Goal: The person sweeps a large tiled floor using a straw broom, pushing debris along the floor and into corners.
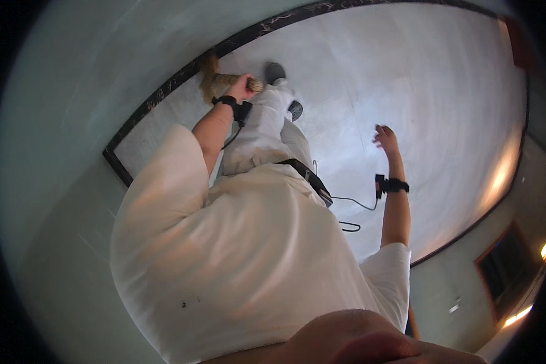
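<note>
My left hand [241, 88] is closed around the bound, thick handle of a short straw hand broom [225, 80]. The broom's brown bristles are spread at the dark skirting along the wall's foot, close to the floor. One end of the handle sticks out past my hand, near my lower leg. My right hand [386, 138] is held out to the right over the floor, fingers apart and slightly bent, holding nothing. It is a little blurred. Each wrist wears a black strap with a small device.
A pale smooth floor [418, 91] is bordered by dark marbled skirting [164, 91]. My dark shoes [274, 72] stand near the wall on the left. Cables hang from a black waist pouch [316, 184] and run to the wrist devices. A dark framed opening [505, 270] and lights appear at the lower right.
</note>
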Available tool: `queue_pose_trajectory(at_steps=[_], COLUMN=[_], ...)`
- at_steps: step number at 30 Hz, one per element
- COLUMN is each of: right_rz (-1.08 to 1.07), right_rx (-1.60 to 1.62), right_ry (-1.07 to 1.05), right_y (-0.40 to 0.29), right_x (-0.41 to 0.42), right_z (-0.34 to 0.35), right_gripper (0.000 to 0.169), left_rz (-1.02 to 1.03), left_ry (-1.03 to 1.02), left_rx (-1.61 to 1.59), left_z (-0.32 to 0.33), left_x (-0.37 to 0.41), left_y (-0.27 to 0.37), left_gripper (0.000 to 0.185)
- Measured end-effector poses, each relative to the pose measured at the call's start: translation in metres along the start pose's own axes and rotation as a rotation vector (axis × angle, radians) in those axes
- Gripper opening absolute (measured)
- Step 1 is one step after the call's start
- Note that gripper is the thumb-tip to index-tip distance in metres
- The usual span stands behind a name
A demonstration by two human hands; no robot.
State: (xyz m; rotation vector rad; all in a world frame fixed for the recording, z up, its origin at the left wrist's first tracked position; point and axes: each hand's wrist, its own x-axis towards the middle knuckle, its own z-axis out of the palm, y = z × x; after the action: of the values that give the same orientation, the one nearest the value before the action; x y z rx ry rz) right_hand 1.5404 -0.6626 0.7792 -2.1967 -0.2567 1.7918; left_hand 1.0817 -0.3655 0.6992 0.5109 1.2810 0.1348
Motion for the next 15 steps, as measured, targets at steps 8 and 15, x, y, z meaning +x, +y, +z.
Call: queue_pose_trajectory(at_steps=[8, 15], right_rz=[0.046, 0.402], right_rx=[-0.140, 0.081], right_ry=[-0.729, -1.141], right_y=[-0.203, -0.171], right_x=[0.043, 0.084], right_z=[0.161, 0.172], right_gripper=[0.068, 0.031], left_rz=[-0.326, -0.271], left_ry=[0.149, 0.091], left_rx=[-0.632, -0.535], left_z=[0.123, 0.189], left_x=[0.009, -0.008], left_y=[-0.072, -0.071], left_gripper=[0.023, 0.047])
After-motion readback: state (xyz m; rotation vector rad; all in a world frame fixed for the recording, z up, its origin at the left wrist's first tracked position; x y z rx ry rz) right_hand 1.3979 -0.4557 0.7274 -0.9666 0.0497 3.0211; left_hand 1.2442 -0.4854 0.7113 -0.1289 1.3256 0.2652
